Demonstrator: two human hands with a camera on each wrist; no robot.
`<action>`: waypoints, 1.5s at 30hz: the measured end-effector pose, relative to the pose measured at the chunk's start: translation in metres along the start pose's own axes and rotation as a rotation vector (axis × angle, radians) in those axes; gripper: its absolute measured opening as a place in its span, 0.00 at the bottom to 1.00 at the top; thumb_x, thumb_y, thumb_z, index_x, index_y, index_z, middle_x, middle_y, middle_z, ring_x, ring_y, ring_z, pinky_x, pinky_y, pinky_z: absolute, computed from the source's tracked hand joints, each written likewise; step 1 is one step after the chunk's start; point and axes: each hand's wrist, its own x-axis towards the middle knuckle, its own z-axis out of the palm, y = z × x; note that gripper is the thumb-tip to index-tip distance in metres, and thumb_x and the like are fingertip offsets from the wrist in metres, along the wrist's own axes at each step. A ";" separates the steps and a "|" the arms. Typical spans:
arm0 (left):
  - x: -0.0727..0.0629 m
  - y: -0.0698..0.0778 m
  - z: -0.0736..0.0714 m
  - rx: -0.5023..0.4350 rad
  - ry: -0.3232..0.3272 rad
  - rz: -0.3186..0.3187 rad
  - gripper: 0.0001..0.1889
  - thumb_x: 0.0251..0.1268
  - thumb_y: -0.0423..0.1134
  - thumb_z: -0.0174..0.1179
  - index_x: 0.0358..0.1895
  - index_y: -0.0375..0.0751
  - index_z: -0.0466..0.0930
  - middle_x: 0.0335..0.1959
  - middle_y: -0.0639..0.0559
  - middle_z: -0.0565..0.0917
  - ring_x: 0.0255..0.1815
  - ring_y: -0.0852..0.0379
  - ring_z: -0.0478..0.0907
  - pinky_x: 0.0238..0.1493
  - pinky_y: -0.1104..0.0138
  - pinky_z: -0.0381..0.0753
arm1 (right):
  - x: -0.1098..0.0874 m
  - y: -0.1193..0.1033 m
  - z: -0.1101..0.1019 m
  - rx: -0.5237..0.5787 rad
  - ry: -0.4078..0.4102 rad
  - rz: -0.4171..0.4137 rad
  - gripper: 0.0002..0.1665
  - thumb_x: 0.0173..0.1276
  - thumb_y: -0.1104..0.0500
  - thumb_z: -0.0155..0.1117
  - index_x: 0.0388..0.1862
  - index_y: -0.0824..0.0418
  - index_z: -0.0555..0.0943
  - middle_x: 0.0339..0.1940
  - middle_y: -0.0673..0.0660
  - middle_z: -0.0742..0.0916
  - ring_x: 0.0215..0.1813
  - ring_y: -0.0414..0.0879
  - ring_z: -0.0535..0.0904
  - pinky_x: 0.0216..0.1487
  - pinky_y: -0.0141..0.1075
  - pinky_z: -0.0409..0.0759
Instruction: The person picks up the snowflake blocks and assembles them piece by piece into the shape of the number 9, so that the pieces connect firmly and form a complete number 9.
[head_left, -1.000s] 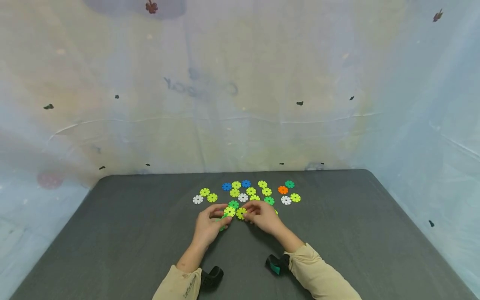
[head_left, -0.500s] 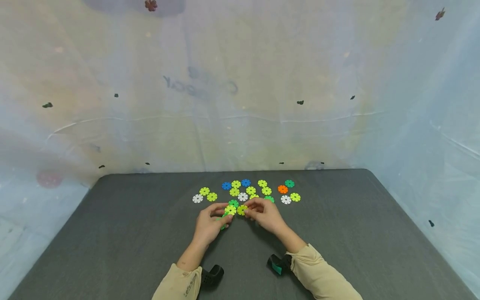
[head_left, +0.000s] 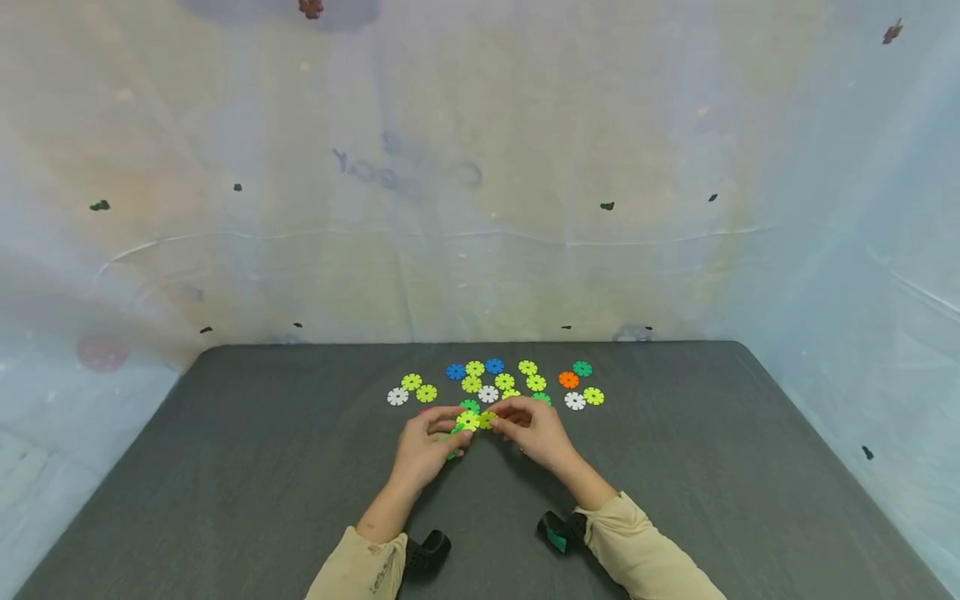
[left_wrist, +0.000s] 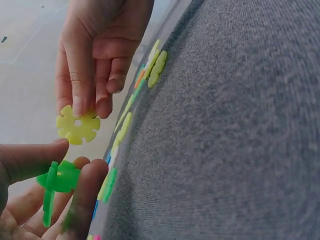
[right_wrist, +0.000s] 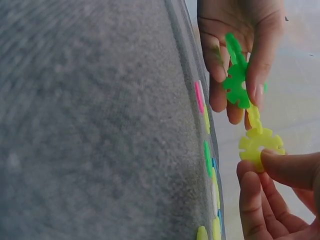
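My left hand point(head_left: 420, 446) holds a small joined piece of slotted plastic discs, with green discs point(right_wrist: 236, 86) set at angles to each other and a yellow disc point(head_left: 468, 420) at its end. Between thumb and fingers, my right hand point(head_left: 536, 433) pinches another yellow slotted disc point(left_wrist: 77, 129) by its edge. The two yellow discs meet at their rims; in the right wrist view the left one point(right_wrist: 254, 118) stands nearly edge-on against the right one. Fingers partly cover the green discs in the head view.
Loose slotted discs lie flat beyond the hands on the grey table point(head_left: 262, 467): several yellow point(head_left: 412, 382), white point(head_left: 397, 397), blue point(head_left: 456, 372), green point(head_left: 582, 368) and an orange one point(head_left: 568, 380). A pink disc point(right_wrist: 199, 97) lies by the left hand. A pale sheet point(head_left: 480, 167) hangs behind.
The gap between the two yellow discs has closed as the left hand shifted slightly right. The right hand's disc has turned and looks narrower. A pink edge now shows beside the left fingers.
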 end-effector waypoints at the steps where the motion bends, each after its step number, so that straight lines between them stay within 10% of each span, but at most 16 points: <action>1: 0.000 0.000 0.001 -0.003 -0.004 -0.002 0.20 0.57 0.32 0.67 0.55 0.34 0.79 0.41 0.37 0.85 0.31 0.48 0.85 0.32 0.61 0.85 | 0.000 0.000 0.000 0.000 0.002 -0.007 0.09 0.66 0.63 0.65 0.44 0.64 0.85 0.35 0.62 0.87 0.35 0.56 0.84 0.32 0.37 0.83; 16: -0.004 0.013 0.003 -0.012 -0.013 0.034 0.18 0.58 0.26 0.64 0.53 0.25 0.79 0.38 0.32 0.85 0.33 0.37 0.84 0.33 0.54 0.85 | -0.012 -0.039 -0.007 0.004 0.020 -0.071 0.09 0.64 0.72 0.62 0.43 0.75 0.83 0.36 0.70 0.85 0.37 0.64 0.84 0.37 0.47 0.84; 33: 0.000 0.002 0.006 0.022 -0.049 0.097 0.19 0.59 0.30 0.66 0.54 0.29 0.78 0.38 0.35 0.86 0.30 0.45 0.85 0.29 0.63 0.84 | -0.003 0.002 -0.003 -0.006 0.032 -0.101 0.10 0.65 0.63 0.65 0.44 0.62 0.86 0.35 0.58 0.84 0.33 0.41 0.84 0.35 0.32 0.84; 45: 0.003 -0.002 0.008 0.002 -0.050 0.060 0.20 0.58 0.32 0.66 0.54 0.31 0.78 0.36 0.38 0.85 0.30 0.48 0.84 0.31 0.63 0.83 | -0.003 0.005 -0.013 0.033 -0.049 -0.020 0.16 0.67 0.64 0.63 0.52 0.70 0.80 0.41 0.67 0.87 0.40 0.61 0.85 0.38 0.45 0.84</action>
